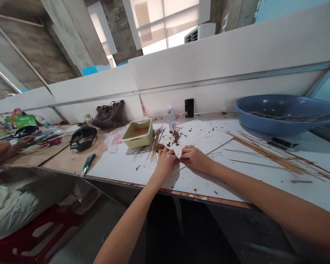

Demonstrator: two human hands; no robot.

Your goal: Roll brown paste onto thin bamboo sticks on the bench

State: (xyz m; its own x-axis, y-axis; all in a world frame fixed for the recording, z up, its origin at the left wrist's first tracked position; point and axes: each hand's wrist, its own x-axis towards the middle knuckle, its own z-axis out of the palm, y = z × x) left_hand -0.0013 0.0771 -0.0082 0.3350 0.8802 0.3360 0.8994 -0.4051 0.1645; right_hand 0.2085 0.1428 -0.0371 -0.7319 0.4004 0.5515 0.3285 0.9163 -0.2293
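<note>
Two bare hands meet low over a white-covered surface (121, 161); the left hand (167, 160) and right hand (193, 157) have curled fingers, their tips nearly touching; whether they pinch anything cannot be told; a thin grey strip (219, 146) slants up and away beyond the right hand; a brown clump (159, 147) sits just beside the left hand, near thin sticks (155, 141) and a yellow tub (137, 141); brown chips (175, 137) lie scattered ahead; to the right, long tan sticks (266, 152) fan out before a blue basin (277, 126).
</note>
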